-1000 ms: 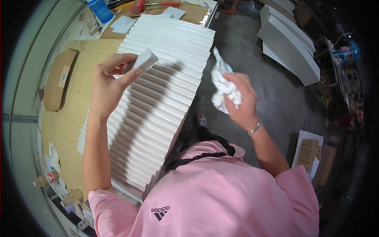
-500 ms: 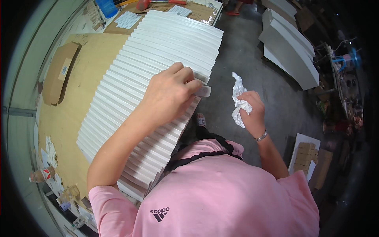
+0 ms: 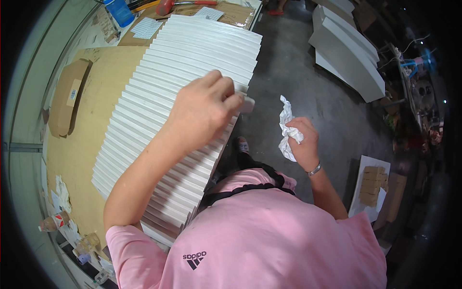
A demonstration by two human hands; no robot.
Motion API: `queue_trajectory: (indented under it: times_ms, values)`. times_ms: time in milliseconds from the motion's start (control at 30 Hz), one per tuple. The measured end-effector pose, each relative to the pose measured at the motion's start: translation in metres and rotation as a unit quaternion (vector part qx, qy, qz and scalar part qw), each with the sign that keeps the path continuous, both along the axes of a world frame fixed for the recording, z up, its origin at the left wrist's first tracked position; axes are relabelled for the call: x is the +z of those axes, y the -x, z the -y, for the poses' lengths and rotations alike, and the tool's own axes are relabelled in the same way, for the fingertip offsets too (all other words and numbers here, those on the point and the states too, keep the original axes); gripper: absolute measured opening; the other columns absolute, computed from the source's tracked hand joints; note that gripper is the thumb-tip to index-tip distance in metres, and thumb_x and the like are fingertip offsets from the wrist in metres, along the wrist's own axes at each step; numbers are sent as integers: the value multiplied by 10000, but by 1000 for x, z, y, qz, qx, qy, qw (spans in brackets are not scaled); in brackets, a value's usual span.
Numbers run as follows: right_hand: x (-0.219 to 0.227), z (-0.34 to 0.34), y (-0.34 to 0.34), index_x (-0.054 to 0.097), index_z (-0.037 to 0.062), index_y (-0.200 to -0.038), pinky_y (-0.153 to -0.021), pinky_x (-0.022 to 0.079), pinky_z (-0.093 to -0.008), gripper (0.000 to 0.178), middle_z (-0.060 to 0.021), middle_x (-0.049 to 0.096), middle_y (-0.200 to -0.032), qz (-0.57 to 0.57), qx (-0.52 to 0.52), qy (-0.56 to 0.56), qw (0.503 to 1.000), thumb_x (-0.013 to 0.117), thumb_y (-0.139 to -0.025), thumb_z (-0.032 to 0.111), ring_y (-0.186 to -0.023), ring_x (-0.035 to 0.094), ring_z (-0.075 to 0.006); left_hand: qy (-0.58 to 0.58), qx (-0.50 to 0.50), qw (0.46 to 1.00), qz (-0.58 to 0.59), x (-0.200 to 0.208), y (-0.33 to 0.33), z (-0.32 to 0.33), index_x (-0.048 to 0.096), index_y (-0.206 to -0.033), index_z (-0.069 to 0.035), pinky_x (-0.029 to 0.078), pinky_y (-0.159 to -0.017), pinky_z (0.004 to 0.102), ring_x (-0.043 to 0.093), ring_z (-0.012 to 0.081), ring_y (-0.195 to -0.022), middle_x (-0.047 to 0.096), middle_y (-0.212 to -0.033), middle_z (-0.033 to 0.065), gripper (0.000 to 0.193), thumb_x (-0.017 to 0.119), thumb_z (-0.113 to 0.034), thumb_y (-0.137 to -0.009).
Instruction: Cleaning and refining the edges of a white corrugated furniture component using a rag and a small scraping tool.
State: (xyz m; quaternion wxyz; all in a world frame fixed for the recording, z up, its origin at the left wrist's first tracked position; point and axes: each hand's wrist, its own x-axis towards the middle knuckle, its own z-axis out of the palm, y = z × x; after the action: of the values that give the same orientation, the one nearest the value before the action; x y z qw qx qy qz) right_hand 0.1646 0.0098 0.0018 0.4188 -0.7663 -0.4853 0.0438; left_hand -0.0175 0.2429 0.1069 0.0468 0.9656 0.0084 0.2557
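A row of white strips (image 3: 192, 53) lies side by side on the tan board, forming a ridged panel with uneven ends. My left hand (image 3: 204, 108) is closed above the panel's right edge. From its fingers sticks the end of a small, flat, whitish piece (image 3: 248, 105); the rest of it is hidden in the grip, and I cannot make out its kind. Off to the right, over the floor, my right hand (image 3: 304, 142) is wrapped round a crumpled white cloth or paper (image 3: 287, 120), which pokes out above and below the fist.
The tan board (image 3: 113, 62) carries a folded cardboard piece (image 3: 67, 103) at left. Beyond are a blue container (image 3: 119, 13), a red-handled tool (image 3: 166, 6) and printed sheets (image 3: 146, 28). A bottle (image 3: 54, 221) lies lower left. Large white panels (image 3: 344, 53) and cardboard blocks (image 3: 373, 185) are at right.
My left hand has risen slightly with the whitish piece, whose end now tilts up and looks blurred. The view has shifted a little. My right hand keeps its hold on the crumpled cloth or paper.
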Motion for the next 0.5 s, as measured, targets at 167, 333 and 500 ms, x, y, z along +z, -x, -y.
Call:
queue_trajectory:
  times_ms: [167,333,500]
  values:
    - [1,-4,1,660,36,-922,-808,489,-387,343,-117,631,-950,6,15,1,1000,599,-618,-111,-908,595,-323,-3,4,1000,-7,-3,-2,-2,677,-930,-124,518,-625,356,580,228,-801,594,-856,21,328,764,-60,-621]
    - [4,-11,1,662,38,-920,-803,489,-379,333,-116,631,-949,7,27,-2,1000,599,-626,-106,-900,598,-320,85,97,991,35,22,23,-23,704,-987,-77,508,-686,345,597,228,-836,634,-918,56,319,777,-45,-678]
    - [40,-42,7,656,16,-1012,-795,501,-375,390,-146,641,-997,55,25,-69,996,600,-638,-83,-906,612,-329,353,210,901,139,31,92,-64,708,-1039,9,487,-828,300,602,139,-884,680,-933,55,264,768,-71,-794]
